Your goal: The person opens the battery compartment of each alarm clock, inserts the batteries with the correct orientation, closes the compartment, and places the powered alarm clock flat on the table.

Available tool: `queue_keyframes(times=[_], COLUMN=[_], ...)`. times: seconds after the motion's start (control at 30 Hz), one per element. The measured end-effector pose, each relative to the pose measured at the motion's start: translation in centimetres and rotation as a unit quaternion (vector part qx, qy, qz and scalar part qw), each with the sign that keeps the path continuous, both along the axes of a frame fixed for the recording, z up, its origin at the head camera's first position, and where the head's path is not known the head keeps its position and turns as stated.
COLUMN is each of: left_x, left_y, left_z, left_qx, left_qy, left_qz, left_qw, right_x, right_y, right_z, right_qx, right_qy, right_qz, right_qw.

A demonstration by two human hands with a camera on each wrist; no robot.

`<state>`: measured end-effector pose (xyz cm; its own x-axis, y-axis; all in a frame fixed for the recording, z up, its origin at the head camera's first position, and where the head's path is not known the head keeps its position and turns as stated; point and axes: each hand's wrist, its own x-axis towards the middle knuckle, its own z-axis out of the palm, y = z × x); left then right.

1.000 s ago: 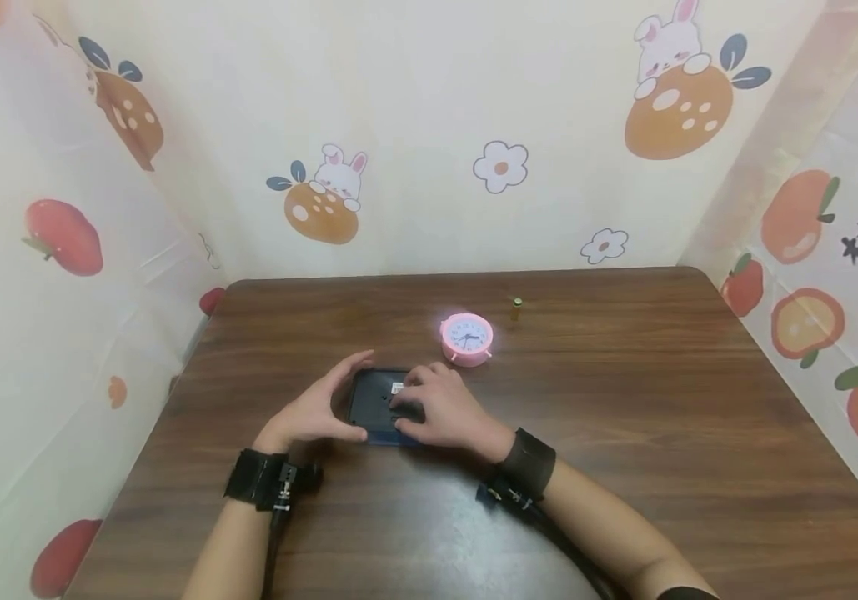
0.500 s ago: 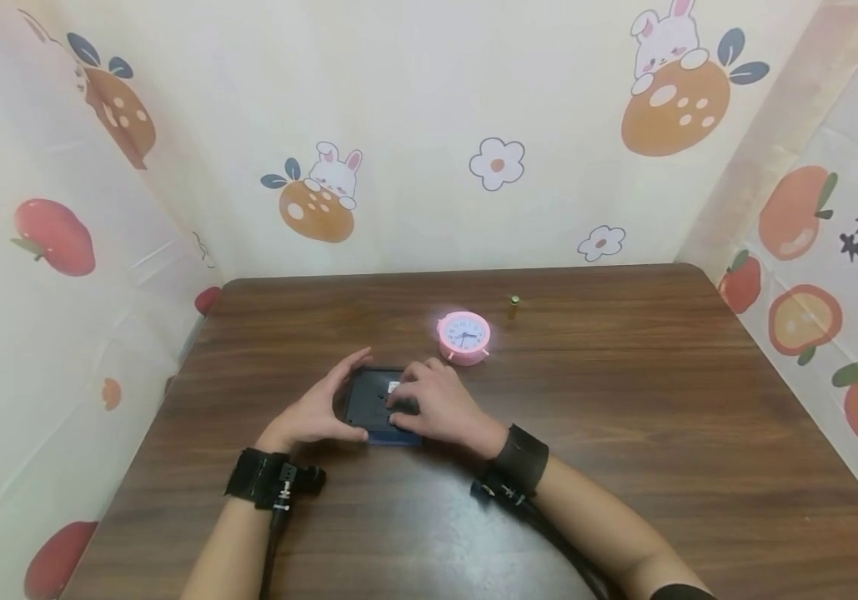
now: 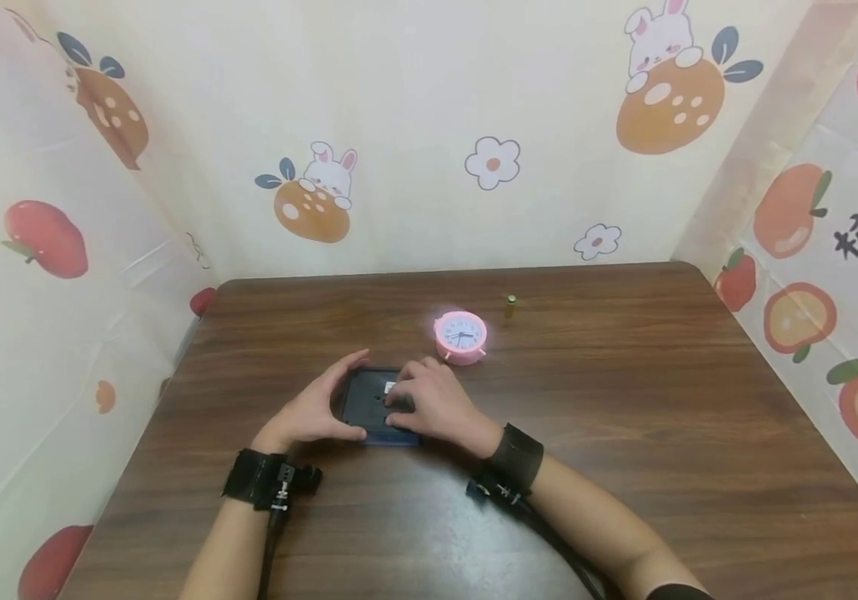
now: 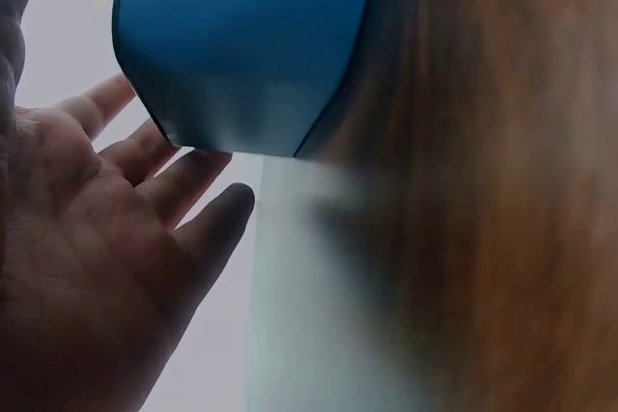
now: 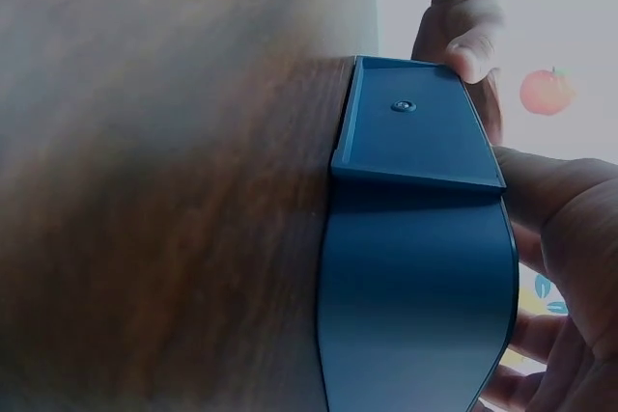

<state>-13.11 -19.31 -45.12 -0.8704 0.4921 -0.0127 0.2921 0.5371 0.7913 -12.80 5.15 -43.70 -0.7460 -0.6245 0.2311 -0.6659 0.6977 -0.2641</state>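
A box-shaped device [image 3: 363,402] lies on the table, its flat black back upward with a white label and small holes. Its blue sides [image 5: 417,277] show in both wrist views, a screw [image 5: 404,106] in one. My left hand [image 3: 312,410] spans its left end, thumb at the near edge and fingers spread toward the far corner. On the right part of the back rests my right hand [image 3: 439,402], fingers bent and thumb near the close edge. I cannot tell whether these fingers pinch anything. Beyond that hand sits a round pink alarm clock [image 3: 461,336], its dial upward.
A small upright cylinder [image 3: 510,307] with a green top, like a battery, stands behind the clock to the right. The brown wooden table [image 3: 624,400] meets printed curtains [image 3: 413,200] at the back and sides. Cables [image 3: 269,542] trail from both wrist cameras.
The whole head view has shifted slightly left. Against the table, both hands, the device and the pink clock keep nearly the same places; the right fingers move only slightly.
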Motion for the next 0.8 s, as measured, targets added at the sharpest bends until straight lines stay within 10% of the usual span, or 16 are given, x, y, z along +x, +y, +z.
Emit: queue_keyframes(times=[0.8], left_x=[-0.2], left_y=[-0.2], left_z=[0.3], left_qx=[-0.048], left_qy=[0.009], left_qz=[-0.002], left_qw=[0.9988], right_x=[-0.1], right_y=[-1.1], right_z=[1.5], right_qx=[0.079], right_qy=[0.003], right_qz=[-0.001], right_qw=[0.997])
